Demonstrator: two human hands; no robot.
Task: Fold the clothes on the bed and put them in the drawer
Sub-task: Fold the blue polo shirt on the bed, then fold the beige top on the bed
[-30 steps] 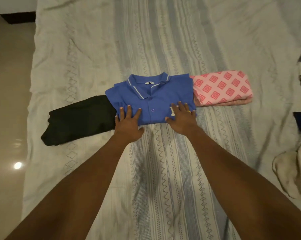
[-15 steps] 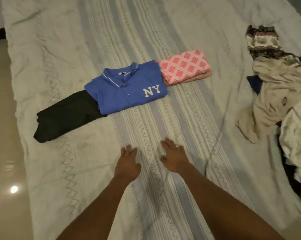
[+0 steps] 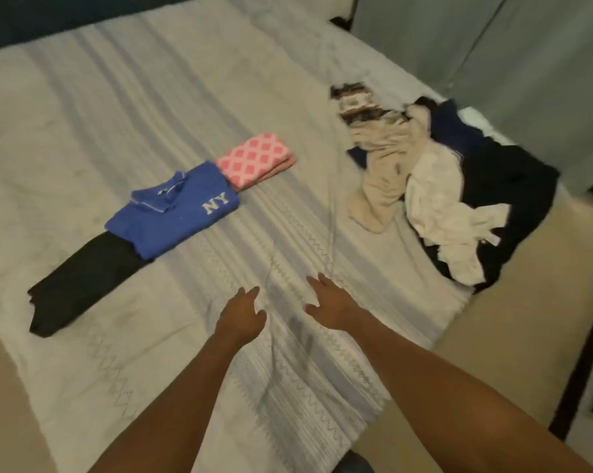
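blue shirt point(image 3: 172, 213) lay folded on bed point(image 3: 117, 107) between black garment point(image 3: 83, 285) and pink garment point(image 3: 254, 162); unfolded pile point(image 3: 424, 186) well apart. left hand point(image 3: 242, 317), right hand point(image 3: 329, 302), pressing it earlier, now hovered off it, fingers straight, empty.

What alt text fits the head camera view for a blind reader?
The left hand and right hand, both open and empty, hover over a striped bedsheet. Left of them lie a folded black garment, blue NY polo and pink patterned cloth; an unfolded clothes pile lies right.
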